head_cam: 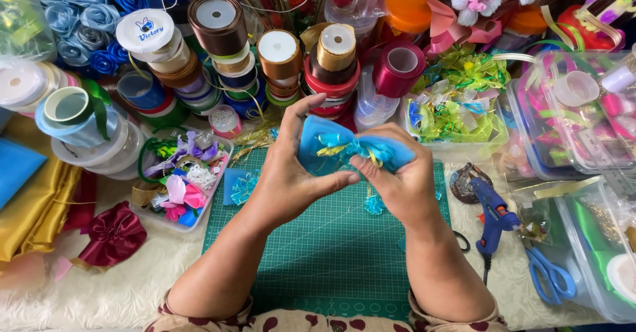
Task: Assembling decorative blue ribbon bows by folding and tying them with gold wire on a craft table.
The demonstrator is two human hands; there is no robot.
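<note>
Left hand [288, 173] + right hand [397, 173]: fingers pinched on blue bow [344, 148] | over green cutting mat [331, 252] | glue gun [493, 216] at 3 o'clock

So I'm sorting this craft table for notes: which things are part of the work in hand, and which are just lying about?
In hand:
- left hand and right hand, both holding the blue fabric bow
- green cutting mat beneath them

Lying about:
- blue glue gun
- blue scissors
- ribbon spools
- dark red bow
</note>
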